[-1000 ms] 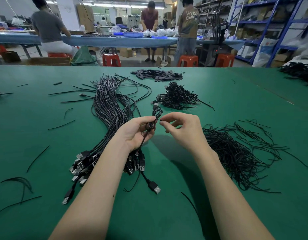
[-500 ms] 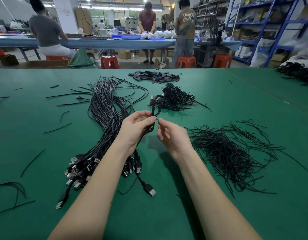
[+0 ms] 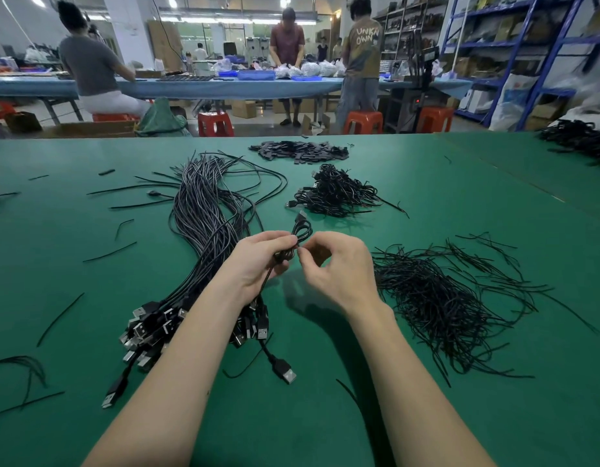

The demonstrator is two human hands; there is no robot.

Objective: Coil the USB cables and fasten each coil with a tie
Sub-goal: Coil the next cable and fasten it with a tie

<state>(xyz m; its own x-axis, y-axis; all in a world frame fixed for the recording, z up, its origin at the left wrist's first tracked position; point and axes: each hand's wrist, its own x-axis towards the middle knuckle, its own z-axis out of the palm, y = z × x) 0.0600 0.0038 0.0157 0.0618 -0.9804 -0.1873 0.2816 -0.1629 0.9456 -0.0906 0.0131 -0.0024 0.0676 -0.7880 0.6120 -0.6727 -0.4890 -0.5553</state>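
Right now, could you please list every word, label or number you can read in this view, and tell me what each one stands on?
"UNKN OWN": printed in two lines on the back of the brown T-shirt of the person standing at the far table.
Cardboard boxes under that table: no marking legible.
Goods on the blue shelving: any labels too blurred to read.
USB plugs: no readable marking.

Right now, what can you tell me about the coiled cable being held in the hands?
The coiled cable is a thin black USB lead with a rubbery-looking jacket, wound into a small narrow bundle of loops. It is held above the green table, roughly upright. The left hand grips its lower half, and the right hand pinches at its middle with the fingertips, where a tie would go; the tie itself is too small to make out. A plug end sticks up from the top loop.
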